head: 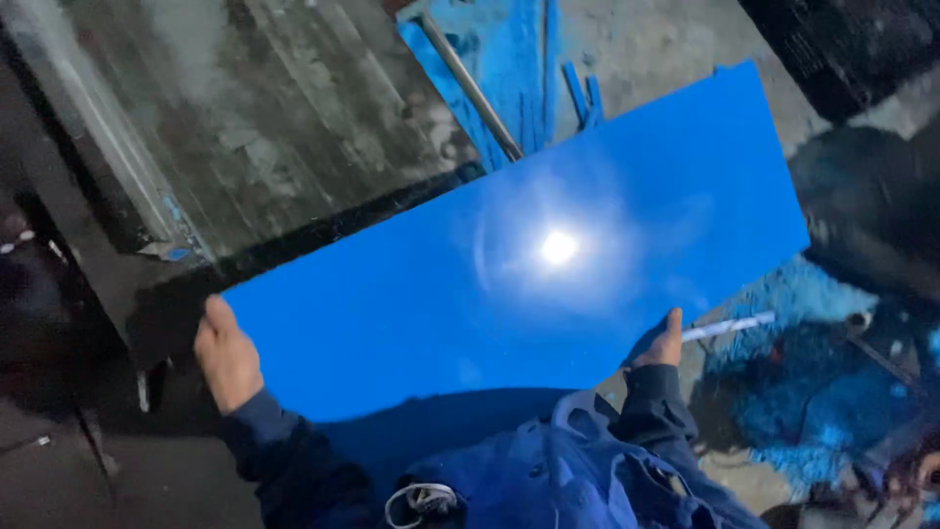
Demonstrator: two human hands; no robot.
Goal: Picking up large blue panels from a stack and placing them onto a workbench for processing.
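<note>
Beside the dark, scuffed metal worktop [255, 118], a large glossy blue rectangular sheet [509, 264] hangs level between two hands, a bright lamp glare at its middle. Left hand [227, 358] clamps the sheet's near-left corner, fingers curled under the edge. Right hand [662, 343] grips the near-right edge, thumb on top. Beyond the sheet's far edge lies a grey metal rod [475, 90] on blue offcut strips [580, 93]; blue shavings [813, 392] heap past its right end.

1. Blue sheet [529, 264]: large, flat, glossy rectangle with a bright light glare near its middle.
2. It is held tilted, far corner up right, gripped at its near edge's two ends.
</note>
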